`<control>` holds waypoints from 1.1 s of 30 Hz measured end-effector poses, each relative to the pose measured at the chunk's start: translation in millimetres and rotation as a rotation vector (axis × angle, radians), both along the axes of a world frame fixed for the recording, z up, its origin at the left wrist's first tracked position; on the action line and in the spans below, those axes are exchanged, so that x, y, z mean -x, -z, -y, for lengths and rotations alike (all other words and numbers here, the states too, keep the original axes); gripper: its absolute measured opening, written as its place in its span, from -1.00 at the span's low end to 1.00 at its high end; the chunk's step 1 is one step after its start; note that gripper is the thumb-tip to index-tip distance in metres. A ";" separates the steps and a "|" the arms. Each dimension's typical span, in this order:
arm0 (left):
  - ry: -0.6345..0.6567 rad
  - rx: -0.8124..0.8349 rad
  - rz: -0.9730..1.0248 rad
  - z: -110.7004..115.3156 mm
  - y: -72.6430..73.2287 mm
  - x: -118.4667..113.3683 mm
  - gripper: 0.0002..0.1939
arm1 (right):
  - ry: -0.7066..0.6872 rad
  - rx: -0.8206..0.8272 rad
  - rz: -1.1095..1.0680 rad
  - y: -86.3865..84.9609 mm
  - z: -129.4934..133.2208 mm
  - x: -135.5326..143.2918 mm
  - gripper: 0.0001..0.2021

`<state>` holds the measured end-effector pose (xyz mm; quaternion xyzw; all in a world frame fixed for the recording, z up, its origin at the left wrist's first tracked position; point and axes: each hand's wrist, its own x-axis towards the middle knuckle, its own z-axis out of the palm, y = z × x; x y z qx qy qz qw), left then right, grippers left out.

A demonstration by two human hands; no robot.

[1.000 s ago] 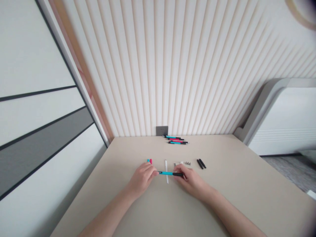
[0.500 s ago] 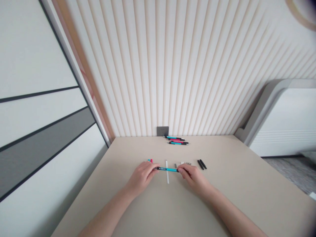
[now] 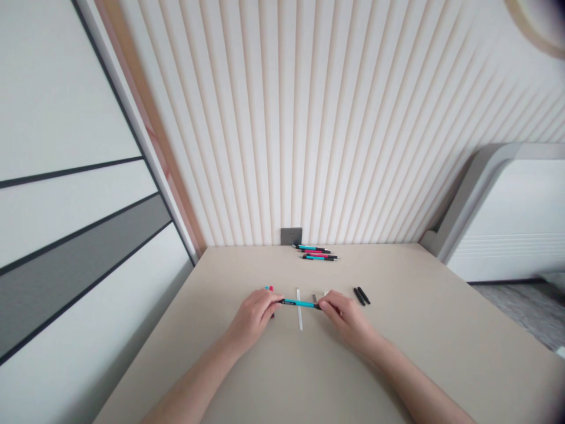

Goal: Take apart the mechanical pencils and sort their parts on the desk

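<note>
Both of my hands hold one teal pen level above the beige table. My left hand pinches its left end and my right hand pinches its dark right end. Under the pen a clear thin tube lies on the table, pointing away from me. Behind my left hand, teal and pink caps peek out. Small grey parts lie just beyond my right hand, partly hidden by it.
Two black pen parts lie to the right of my right hand. Several teal and pink pens rest near the wall by a grey socket plate. A white unit stands at the right.
The pen has risen slightly and shifted left between my hands. My right hand has slid toward the pen's tip, now covering more of the small grey parts.
</note>
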<state>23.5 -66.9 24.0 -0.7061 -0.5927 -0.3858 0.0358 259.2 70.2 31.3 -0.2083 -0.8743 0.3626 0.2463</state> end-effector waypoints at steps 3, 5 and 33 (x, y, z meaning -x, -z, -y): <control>0.005 0.003 0.007 -0.6 -0.1 -0.7 -0.84 | 0.037 0.037 0.035 4.5 0.5 1.9 -0.77; 0.003 0.011 0.013 -1.1 0.9 -0.3 -0.84 | 0.044 0.054 0.042 6.3 1.5 2.4 -0.80; -0.065 0.006 0.085 8.5 -5.5 12.6 -0.80 | 0.002 -0.149 0.035 12.1 -0.8 1.3 -0.68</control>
